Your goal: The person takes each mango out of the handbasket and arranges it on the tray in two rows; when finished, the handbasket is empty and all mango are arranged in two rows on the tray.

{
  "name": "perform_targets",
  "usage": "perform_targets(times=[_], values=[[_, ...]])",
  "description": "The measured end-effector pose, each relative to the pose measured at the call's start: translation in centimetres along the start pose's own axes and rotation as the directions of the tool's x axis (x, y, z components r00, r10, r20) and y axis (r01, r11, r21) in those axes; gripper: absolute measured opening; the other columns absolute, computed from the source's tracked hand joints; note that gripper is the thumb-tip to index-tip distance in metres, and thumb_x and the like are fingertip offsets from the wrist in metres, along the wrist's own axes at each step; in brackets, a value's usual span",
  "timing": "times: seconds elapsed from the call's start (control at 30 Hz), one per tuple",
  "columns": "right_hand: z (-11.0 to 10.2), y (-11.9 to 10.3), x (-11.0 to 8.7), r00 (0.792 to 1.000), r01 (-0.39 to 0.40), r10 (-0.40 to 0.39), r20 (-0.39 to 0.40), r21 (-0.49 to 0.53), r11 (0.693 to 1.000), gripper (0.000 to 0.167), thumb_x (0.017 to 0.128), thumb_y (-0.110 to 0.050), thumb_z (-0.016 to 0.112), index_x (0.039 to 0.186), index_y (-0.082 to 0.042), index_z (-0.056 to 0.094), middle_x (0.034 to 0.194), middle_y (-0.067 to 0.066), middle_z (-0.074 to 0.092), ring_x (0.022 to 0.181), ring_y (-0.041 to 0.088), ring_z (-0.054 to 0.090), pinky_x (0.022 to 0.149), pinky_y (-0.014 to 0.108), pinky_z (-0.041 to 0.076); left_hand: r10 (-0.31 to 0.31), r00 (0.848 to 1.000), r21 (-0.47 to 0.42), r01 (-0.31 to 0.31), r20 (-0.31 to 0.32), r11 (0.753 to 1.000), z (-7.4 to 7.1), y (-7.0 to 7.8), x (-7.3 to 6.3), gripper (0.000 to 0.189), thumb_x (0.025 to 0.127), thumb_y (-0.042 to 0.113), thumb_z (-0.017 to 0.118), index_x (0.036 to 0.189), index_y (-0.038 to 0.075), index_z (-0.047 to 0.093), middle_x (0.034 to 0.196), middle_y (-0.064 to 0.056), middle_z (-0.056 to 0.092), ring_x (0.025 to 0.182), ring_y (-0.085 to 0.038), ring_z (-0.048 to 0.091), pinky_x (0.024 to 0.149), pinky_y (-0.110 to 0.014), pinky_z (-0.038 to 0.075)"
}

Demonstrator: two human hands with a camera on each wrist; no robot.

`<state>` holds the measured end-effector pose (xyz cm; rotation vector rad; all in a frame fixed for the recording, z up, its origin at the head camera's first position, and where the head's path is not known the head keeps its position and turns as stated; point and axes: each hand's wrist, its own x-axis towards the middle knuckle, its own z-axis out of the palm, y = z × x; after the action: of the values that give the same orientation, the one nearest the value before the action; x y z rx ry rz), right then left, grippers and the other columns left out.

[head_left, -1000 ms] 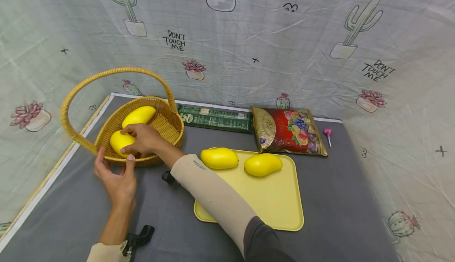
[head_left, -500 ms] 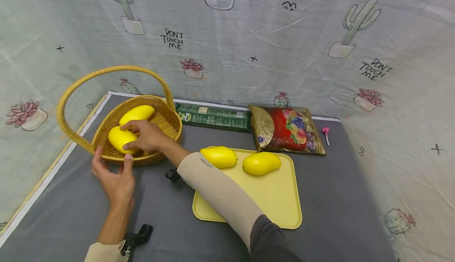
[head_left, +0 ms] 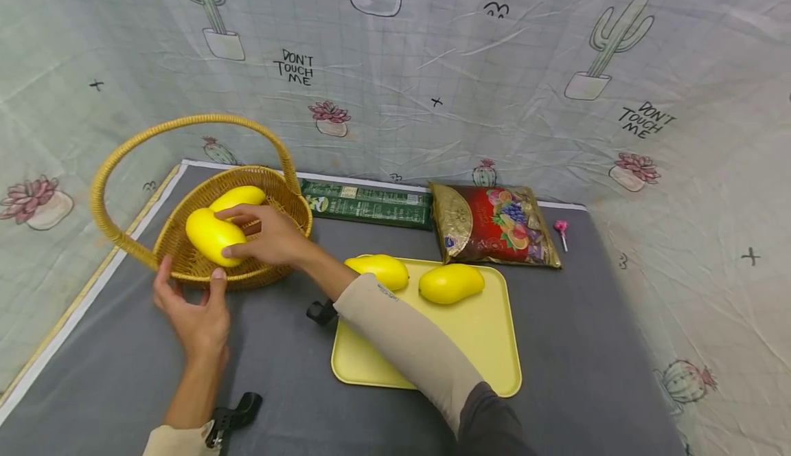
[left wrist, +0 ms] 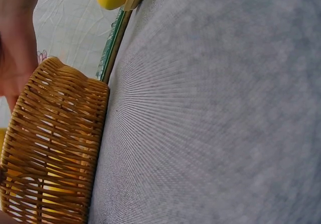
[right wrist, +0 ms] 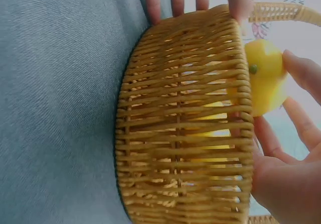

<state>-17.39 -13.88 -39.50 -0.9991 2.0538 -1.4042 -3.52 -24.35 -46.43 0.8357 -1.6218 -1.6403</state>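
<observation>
At the left of the table stands a wicker basket (head_left: 266, 279) with a tall arched handle. My right hand (head_left: 274, 236) reaches over its near right side and holds a yellow mango (head_left: 209, 235) between thumb and fingers. In the right wrist view that mango (right wrist: 268, 86) shows above the rim, its stem end facing the camera. Behind it, a second mango (head_left: 242, 196) lies in the basket, partly covered. My left hand (head_left: 200, 322) grips the basket's near side, its thumb at the rim and its fingers against the outer wall (right wrist: 175, 93).
A yellow tray (head_left: 457, 353) right of the basket bears two mangoes (head_left: 451, 284) at its far edge. Along the back lie a flat green packet (head_left: 377, 204), a red and gold candy bag (head_left: 494, 226) and a pink lollipop (head_left: 561, 226). A printed curtain (head_left: 383, 64) hangs behind.
My right hand has raised its mango from low in the basket, and it now covers more of the mango behind. The left hand keeps its grip on the basket.
</observation>
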Motion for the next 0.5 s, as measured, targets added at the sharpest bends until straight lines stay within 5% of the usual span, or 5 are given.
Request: perform_targets(times=[0.5], values=[[-3.8, 0.3, -5.4, 0.991, 0.132, -0.132, -0.015, 0.223, 0.966, 0.059, 0.092, -0.007, 0.083, 0.148, -0.013, 0.063, 0.147, 0.008, 0.063, 0.119, 0.012, 0.065, 0.100, 0.026, 0.056, 0.021, 1.000, 0.000, -0.021, -0.002, 1.000, 0.0, -0.1, 0.0, 0.077, 0.099, 0.015, 0.073, 0.162, 0.032, 0.033, 0.168, 0.004, 0.018, 0.156, -0.020, 0.015, 0.125, -0.052, 0.032]])
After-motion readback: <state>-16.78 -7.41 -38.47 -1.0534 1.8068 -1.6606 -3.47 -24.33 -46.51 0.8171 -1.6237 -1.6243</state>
